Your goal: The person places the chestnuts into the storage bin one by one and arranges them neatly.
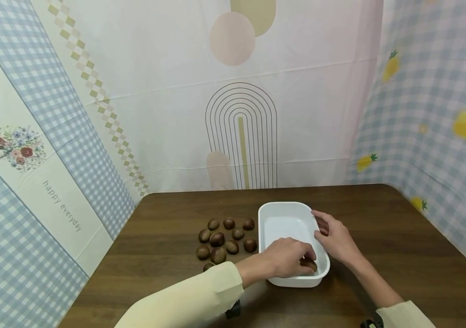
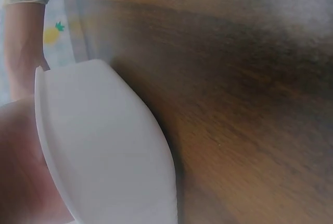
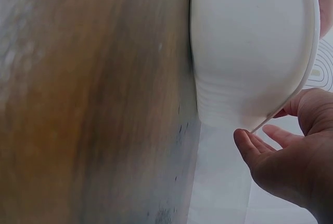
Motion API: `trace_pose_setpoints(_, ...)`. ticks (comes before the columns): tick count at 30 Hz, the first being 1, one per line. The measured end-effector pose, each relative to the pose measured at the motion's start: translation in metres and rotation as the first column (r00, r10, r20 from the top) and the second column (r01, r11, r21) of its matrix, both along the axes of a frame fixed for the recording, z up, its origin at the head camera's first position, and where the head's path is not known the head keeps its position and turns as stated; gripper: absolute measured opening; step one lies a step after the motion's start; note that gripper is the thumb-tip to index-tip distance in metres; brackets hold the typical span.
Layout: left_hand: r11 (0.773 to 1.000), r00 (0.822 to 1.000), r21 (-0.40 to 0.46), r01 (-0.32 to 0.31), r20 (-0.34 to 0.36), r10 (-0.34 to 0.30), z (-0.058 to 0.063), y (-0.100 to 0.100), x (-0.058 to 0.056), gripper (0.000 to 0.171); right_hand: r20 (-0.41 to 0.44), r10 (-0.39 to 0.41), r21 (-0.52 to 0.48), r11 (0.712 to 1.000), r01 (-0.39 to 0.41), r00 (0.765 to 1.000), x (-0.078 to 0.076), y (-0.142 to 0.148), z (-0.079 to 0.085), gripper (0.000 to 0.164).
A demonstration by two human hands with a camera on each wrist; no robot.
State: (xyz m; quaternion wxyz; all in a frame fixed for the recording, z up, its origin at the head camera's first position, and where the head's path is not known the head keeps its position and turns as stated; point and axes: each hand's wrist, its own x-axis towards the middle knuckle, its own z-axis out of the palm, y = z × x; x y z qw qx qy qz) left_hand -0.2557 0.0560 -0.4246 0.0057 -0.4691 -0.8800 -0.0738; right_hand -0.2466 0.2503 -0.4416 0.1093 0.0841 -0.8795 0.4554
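Note:
A white rectangular dish (image 1: 271,218) with rounded corners stands on the wooden table. My left hand (image 1: 284,257) reaches over its near left side, fingers curled round a brown chestnut (image 1: 309,264) low inside the near end. The left wrist view shows the dish's outer wall (image 2: 109,146), with the left hand (image 2: 26,166) behind the rim and the chestnut hidden. On the far right side, my right hand (image 1: 337,239) grips the dish's rim between thumb and fingers. From the right wrist, that right hand (image 3: 296,156) appears at the rim's edge.
Several loose chestnuts (image 1: 217,239) lie grouped on the table left of the dish. The brown tabletop (image 1: 380,228) extends right, and printed cloths (image 1: 167,127) hang along its back and sides. Dark wrist devices (image 1: 233,310) sit near both sleeves.

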Motion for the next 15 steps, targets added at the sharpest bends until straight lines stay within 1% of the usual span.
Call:
trace_pose_setpoints(9,0.999,0.996,0.001,0.041,0.076,-0.041,-0.0026,0.0036,-0.0044,0.023,-0.011,0.001,-0.003,1.000,-0.001,1.000,-0.0001,-0.0008,-0.0005,0.054)
trace_pose_setpoints(15,0.997,0.987,0.021,0.070,0.145,-0.072,-0.0032,0.0048,-0.0059,0.021,-0.013,0.001,-0.004,1.000,-0.001,1.000,-0.0002,-0.0004,-0.0001,0.055)
